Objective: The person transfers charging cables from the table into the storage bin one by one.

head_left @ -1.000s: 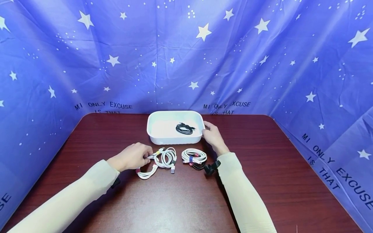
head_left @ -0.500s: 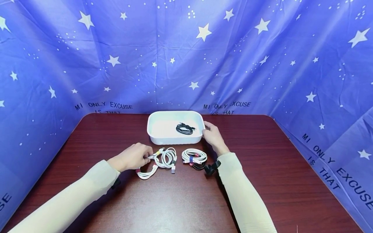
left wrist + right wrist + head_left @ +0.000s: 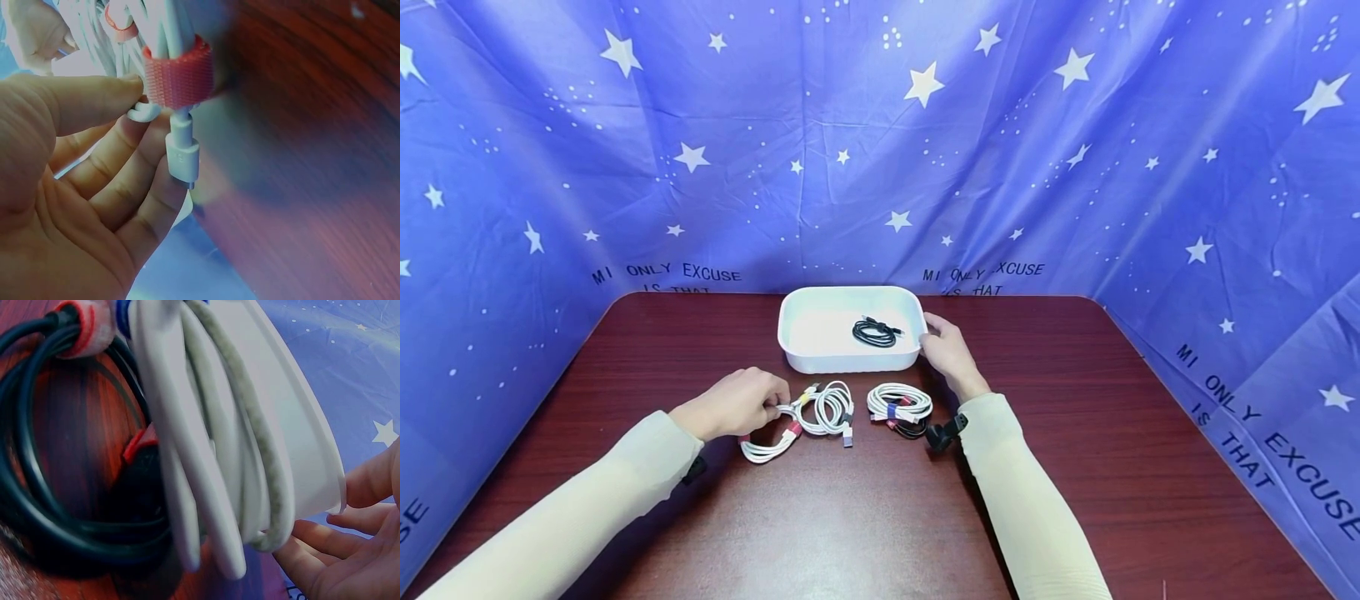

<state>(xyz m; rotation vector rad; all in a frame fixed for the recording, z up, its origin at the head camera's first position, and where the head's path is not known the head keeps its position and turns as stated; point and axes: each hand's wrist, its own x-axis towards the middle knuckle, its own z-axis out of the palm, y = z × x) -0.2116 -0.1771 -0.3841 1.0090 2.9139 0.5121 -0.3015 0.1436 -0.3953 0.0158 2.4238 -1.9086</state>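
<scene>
My left hand (image 3: pixel 733 404) pinches a white charging cable (image 3: pixel 144 112), coiled and bound with red straps (image 3: pixel 179 75), between thumb and fingers. Its lower loop (image 3: pixel 762 452) lies toward the table's front. Touching it on the right is another coiled white cable (image 3: pixel 831 410) with yellow and dark ties. My right hand (image 3: pixel 952 358) holds the right end of a white plastic bin (image 3: pixel 820 363) by its rim, fingers beneath the lip in the right wrist view. Inside the bin, toward the right, lies a coiled black cable (image 3: pixel 875 333).
In front of the bin, a white coil (image 3: pixel 901 400) with a blue tie lies over a black coil (image 3: pixel 912 430) with red straps. The brown table (image 3: pixel 835 525) ends at a blue star-print curtain (image 3: pixel 850 167) behind and on both sides.
My left hand has shifted slightly left, drawing the red-strapped white cable a little away from the coil beside it. The right hand and bin have stayed in place.
</scene>
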